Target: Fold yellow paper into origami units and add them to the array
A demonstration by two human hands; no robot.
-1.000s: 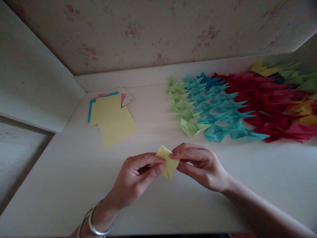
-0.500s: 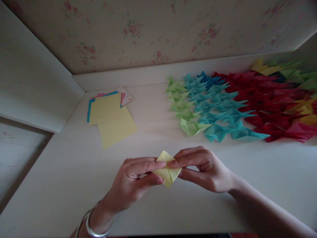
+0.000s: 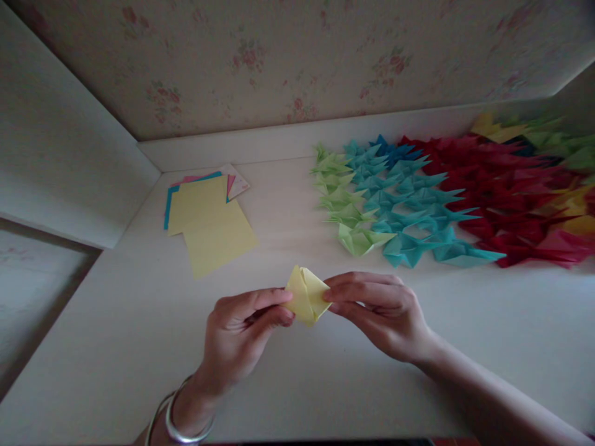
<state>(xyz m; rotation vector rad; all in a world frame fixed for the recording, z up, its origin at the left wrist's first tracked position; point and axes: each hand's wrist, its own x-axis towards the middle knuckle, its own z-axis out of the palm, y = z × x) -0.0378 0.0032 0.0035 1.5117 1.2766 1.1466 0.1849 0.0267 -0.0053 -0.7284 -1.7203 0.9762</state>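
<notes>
Head view: clock directions taken from the small folded yellow paper (image 3: 307,294) as dial centre.
Folded yellow paper: a creased diamond above the near half of the white tabletop (image 3: 297,390), held tilted between both hands; layered, with a fold line running from the 12 o'clock corner toward 6. Cannot tell if touching the tabletop.
Left hand (image 3: 237,334): at 8 o'clock; grip nearly closed, pinching the paper's 9 o'clock corner, with thumb below and forefinger above.
Right hand (image 3: 381,313): at 3 o'clock; grip narrowed to the paper's thickness, taking hold of the opposite corner, fingertips on the upper face.
Silver bangles (image 3: 173,418): around the left wrist, at 8 o'clock.
Pale-yellow sheets (image 3: 218,235): at 10 o'clock, overlapping flat, near the left hand but apart.
Blue sheet (image 3: 168,210): beneath the yellow ones, edges peeking out, beside pink paper (image 3: 231,181) and a white printed corner (image 3: 239,184).
Light-green origami pieces (image 3: 360,240): in a column toward 1 o'clock.
Turquoise origami pieces (image 3: 409,248): just beside the green, at 2 o'clock, pointed and closely set.
Red origami pieces (image 3: 493,210): crowded between 2 and 3, beyond the turquoise.
Floral wallpaper (image 3: 279,68): at 12 o'clock, behind the tabletop.
</notes>
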